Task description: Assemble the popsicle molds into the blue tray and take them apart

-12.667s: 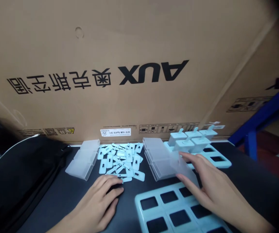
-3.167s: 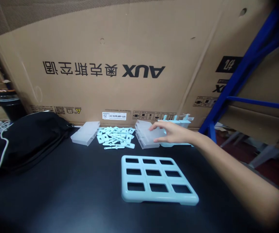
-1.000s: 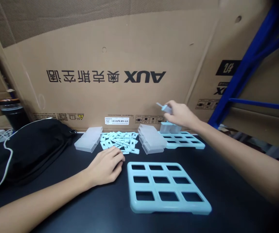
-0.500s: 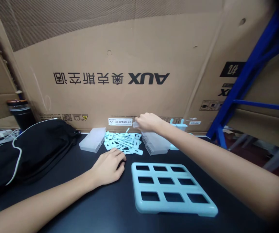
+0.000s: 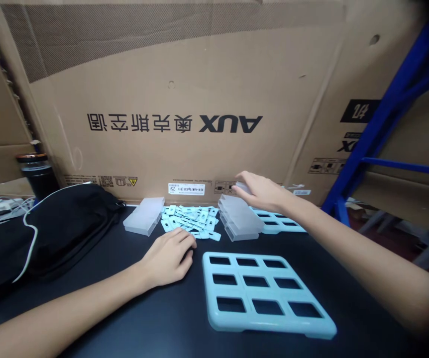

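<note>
My right hand (image 5: 261,191) is closed on a small translucent plastic piece, partly hidden by the fingers, just above a stack of frosted plastic boxes (image 5: 237,219). My left hand (image 5: 167,254) lies on the black table, fingers loosely bent and thumb apart, holding nothing. Its fingertips are close to a heap of pale blue slotted plastic sticks (image 5: 190,219). Between my forearms lies a light blue frame (image 5: 250,293) with several rectangular openings. Behind my right wrist, a second blue frame (image 5: 274,227) is partly covered.
Left of the sticks stands another frosted box (image 5: 144,216). A black cloth bag (image 5: 68,223) with a white cable (image 5: 31,236) and a dark bottle (image 5: 39,174) are at the left. A large cardboard carton (image 5: 162,99) walls the back; a blue metal rack (image 5: 382,119) stands at right.
My right hand has moved right with the translucent piece, from beside the stick heap to over the box stack. The left hand stays on the table. The view has shifted slightly.
</note>
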Demonstrator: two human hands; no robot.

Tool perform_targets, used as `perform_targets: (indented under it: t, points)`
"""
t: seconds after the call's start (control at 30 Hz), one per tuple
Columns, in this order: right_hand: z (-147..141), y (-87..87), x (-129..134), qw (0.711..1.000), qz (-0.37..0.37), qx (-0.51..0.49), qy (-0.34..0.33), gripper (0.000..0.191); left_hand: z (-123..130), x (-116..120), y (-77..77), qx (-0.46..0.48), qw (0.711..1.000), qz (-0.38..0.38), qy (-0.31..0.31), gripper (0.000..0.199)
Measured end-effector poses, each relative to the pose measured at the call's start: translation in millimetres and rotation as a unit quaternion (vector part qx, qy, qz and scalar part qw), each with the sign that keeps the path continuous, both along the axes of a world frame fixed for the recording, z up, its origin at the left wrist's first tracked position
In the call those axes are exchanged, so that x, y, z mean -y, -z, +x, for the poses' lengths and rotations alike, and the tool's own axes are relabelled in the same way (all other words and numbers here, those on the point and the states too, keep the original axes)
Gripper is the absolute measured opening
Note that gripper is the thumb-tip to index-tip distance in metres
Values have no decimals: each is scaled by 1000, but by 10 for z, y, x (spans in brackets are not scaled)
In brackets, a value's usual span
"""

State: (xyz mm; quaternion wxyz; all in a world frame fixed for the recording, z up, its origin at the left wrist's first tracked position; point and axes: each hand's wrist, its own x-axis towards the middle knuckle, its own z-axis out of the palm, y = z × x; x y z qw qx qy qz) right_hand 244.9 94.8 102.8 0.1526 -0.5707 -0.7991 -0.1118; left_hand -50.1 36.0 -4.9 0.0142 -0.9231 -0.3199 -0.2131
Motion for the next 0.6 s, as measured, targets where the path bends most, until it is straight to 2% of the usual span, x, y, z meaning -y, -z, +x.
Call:
perform_targets:
  t: [0.13,0.23,0.3,0.37,0.47,0.53,0.6]
  points:
    - [166,79,-18,999,-24,-23,1,57,30,25,-87,-14,997,66,44,16]
    - [110,85,3,1000,-29,-7,-6,60,-68,-97,-253,-3,995,100,27,16]
    - [12,64,37,1000,-21,5,-22,61,-242,-285,-379,27,993,108,-30,18]
    - [-115,35,73,999,-17,9,-47,59,-494,-533,-468,67,984,98,-130,21]
    - [-336,-9,105,995,-33,21,-87,54,-901,-889,-489,103,965,59,-234,28]
    - [-486,-29,101,992,-41,30,-111,50,-1102,-1030,-458,135,954,26,-267,33]
    - [-624,-38,83,990,-30,19,-133,42,-1201,-1066,-442,171,946,-5,-276,35]
